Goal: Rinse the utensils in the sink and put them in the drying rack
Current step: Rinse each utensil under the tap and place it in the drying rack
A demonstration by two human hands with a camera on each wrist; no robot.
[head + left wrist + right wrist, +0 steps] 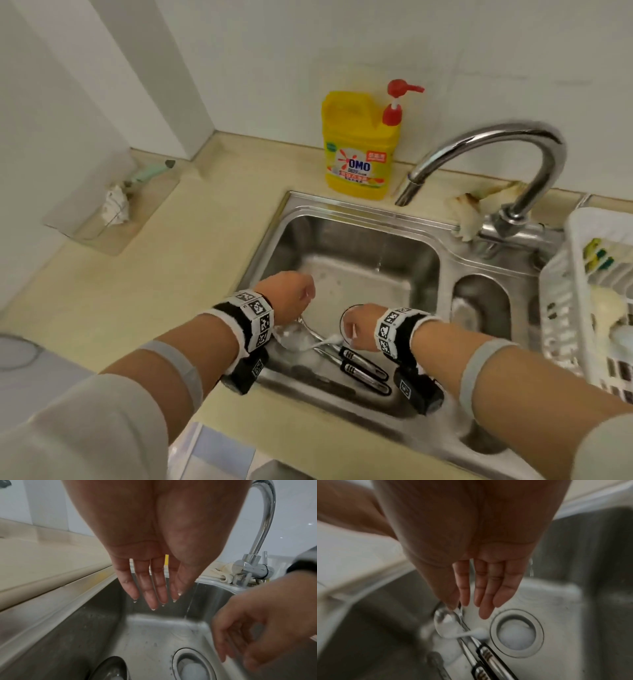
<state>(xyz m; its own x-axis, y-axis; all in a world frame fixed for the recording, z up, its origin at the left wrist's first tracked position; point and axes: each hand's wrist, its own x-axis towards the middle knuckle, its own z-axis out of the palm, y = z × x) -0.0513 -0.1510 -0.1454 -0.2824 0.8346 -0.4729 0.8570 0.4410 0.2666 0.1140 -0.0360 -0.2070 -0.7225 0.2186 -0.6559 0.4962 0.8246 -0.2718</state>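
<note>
Several soapy utensils lie on the floor of the steel sink [424, 260]: a spoon [297, 337] [447, 624] and two black-handled pieces [364, 371] [489, 655] beside the drain [516, 632]. My left hand [301, 298] [154, 601] hangs over the basin with straight, dripping fingers and holds nothing. My right hand [356, 329] [471, 605] reaches down just above the spoon's bowl, fingers relaxed, gripping nothing; the thumb is close to the spoon. The white drying rack [579, 274] stands to the right of the sink.
The faucet [486, 150] arcs over the basin and a thin stream of water [190, 601] falls from it. A yellow dish soap bottle [359, 147] stands behind the sink. A cloth [469, 212] lies at the faucet base. Beige countertop stretches to the left.
</note>
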